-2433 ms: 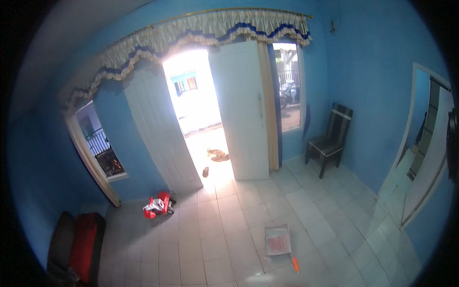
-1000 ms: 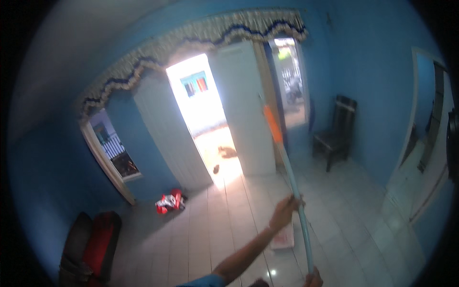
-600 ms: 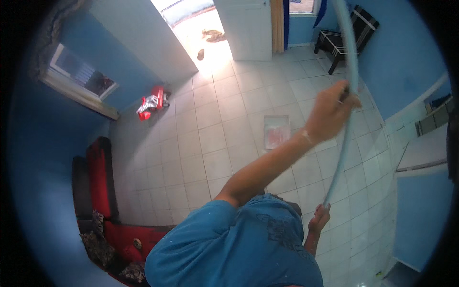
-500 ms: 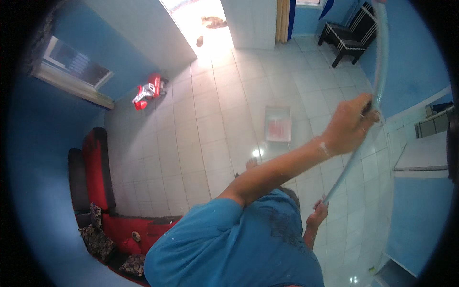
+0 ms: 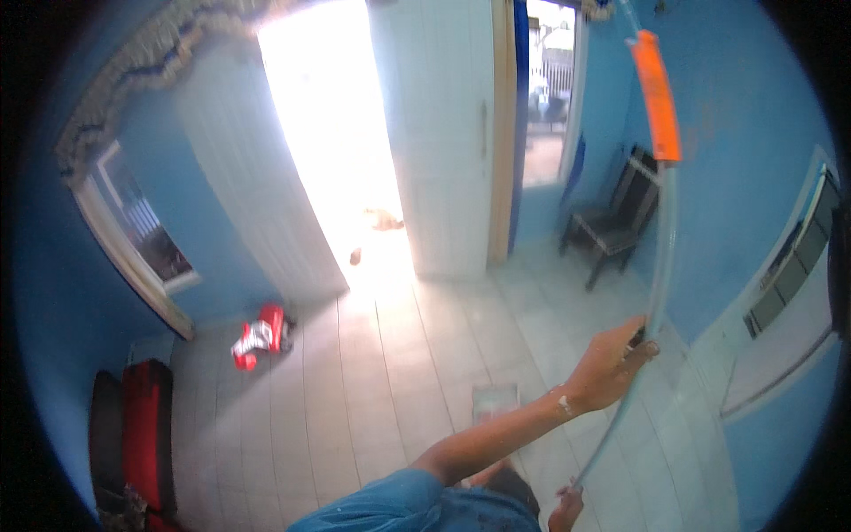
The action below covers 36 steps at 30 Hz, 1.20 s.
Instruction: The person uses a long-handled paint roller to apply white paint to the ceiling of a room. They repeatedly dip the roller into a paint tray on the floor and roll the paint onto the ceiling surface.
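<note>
Far left, a red and black sofa (image 5: 149,426) stands at floor level below a narrow window (image 5: 146,222); right of it, a red and silver toy vehicle (image 5: 260,338) rests on the tiled floor (image 5: 372,417), near the left door leaf (image 5: 253,168); the bright doorway (image 5: 332,133) lies between this leaf and the right door leaf (image 5: 441,151). A shallow tray (image 5: 484,395) lies on the tiles, partly hidden by the left forearm (image 5: 496,441). The right hand (image 5: 565,507), at the lower edge, is closed on the lower end of the pole (image 5: 664,239); the left hand (image 5: 613,362), higher and farther right, is closed around the shaft. The pole rises steeply from the right hand, bowed in the view; an orange section (image 5: 657,97) surrounds its upper part; a thinner rod (image 5: 629,15) continues to the upper edge. A dark chair (image 5: 618,213) stands in the corner beyond.
</note>
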Tool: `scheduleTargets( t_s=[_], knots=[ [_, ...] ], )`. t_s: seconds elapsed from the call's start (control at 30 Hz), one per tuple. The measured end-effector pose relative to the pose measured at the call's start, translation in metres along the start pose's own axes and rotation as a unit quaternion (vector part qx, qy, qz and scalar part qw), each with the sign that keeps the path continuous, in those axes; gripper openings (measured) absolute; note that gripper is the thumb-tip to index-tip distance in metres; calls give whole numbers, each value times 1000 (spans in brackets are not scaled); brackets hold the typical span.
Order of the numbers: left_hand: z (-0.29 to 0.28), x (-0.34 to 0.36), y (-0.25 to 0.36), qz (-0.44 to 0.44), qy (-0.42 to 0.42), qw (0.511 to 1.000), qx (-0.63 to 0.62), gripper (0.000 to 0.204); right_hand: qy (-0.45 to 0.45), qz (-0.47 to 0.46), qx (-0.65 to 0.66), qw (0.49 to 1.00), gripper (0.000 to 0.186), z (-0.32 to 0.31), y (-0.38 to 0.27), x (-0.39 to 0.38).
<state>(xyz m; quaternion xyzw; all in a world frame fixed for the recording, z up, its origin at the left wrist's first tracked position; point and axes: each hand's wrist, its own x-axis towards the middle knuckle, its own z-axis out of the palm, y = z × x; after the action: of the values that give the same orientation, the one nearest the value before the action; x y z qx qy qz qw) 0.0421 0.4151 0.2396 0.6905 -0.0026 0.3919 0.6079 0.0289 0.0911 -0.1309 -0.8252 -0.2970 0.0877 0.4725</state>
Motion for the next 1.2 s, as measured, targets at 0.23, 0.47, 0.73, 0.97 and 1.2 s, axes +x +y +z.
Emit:
scheduleTargets(
  t_s=[0.23, 0.47, 0.73, 0.97, 1.2],
  knots=[
    [-75, 161, 61, 65, 30, 990, 120, 31, -55, -6, 172, 984, 48, 56, -79, 161],
    [-129, 284, 102, 122, 97, 979, 130, 24, -90, -108, 340, 930, 46, 37, -268, 303],
    [-178, 362, 83, 120, 62, 978, 157, 25, -79, -142, 428, 889, 38, 12, -450, 433],
    [-272, 465, 66, 201, 81, 954, 205, 29, -57, -183, 439, 878, 25, 44, -581, 540],
    [-364, 533, 98, 154, 73, 974, 150, 26, -84, -211, 472, 852, 17, 108, -684, 628]
  ],
)
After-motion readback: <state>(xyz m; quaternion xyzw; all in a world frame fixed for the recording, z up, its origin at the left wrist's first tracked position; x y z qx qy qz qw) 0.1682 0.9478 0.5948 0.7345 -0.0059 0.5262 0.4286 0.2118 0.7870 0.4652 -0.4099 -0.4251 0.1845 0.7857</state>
